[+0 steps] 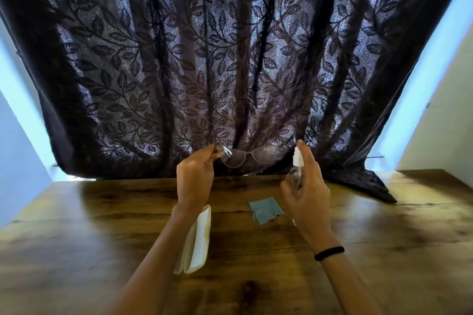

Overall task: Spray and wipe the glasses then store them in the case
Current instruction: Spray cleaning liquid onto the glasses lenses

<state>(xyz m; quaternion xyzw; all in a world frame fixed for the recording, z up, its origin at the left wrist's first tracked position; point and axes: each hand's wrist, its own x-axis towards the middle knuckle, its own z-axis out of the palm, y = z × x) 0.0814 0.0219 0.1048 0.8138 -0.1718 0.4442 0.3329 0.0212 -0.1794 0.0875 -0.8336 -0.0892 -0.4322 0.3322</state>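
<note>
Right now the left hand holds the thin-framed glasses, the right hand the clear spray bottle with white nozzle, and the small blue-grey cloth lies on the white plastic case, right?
Not quite: the head view shows the blue-grey cloth lying on the wooden table, apart from the white case. The rest stands.

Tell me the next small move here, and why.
Probably press the spray bottle top to mist the lenses. The left hand holds the glasses up by one end, the right hand holds the bottle beside them, finger on its white top, and the cloth lies on the table.
</note>
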